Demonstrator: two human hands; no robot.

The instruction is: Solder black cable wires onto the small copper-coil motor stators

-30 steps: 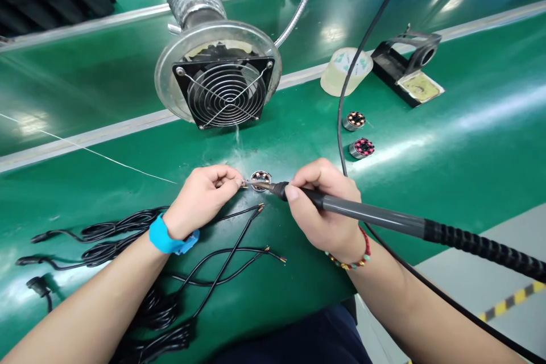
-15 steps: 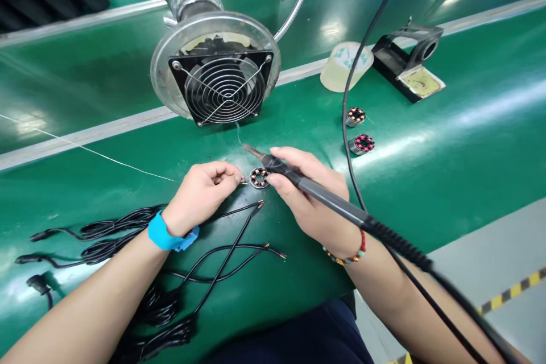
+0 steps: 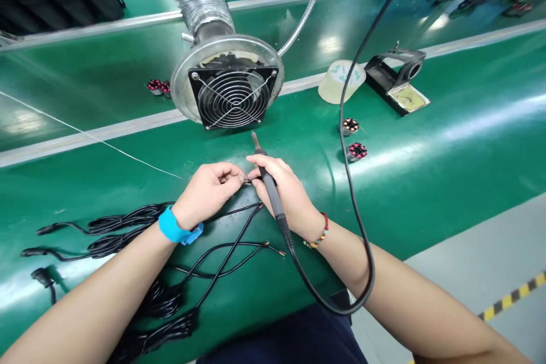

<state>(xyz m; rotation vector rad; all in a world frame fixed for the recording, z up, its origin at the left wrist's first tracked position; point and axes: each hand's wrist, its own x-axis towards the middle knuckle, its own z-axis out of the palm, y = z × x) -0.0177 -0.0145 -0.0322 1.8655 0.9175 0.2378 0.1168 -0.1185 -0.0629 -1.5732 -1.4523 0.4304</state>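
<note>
My left hand [image 3: 215, 190], with a blue band at its wrist, pinches the small coloured wire ends [image 3: 246, 181] of a black cable. Meeting it at the wire ends, my right hand [image 3: 284, 190] has its thumb and a fingertip close together. That same hand holds the soldering iron [image 3: 271, 185], whose tip points up toward the fan. The small ring-shaped coil part is hidden by my fingers. Below lie black cables [image 3: 230, 250] with stripped, coloured ends. A thin strand of solder wire [image 3: 128, 156] runs in from the left.
A fume extractor fan [image 3: 234, 99] hangs just beyond my hands. To the right are two wound coil parts [image 3: 357, 151], a tape roll [image 3: 341, 82] and an iron stand [image 3: 398, 82]. The iron's black cord [image 3: 352, 193] loops over my right forearm.
My right hand has moved left to meet my left hand, covering the ring-shaped coil. The soldering iron has swung more upright. The camera view has shifted a little.
</note>
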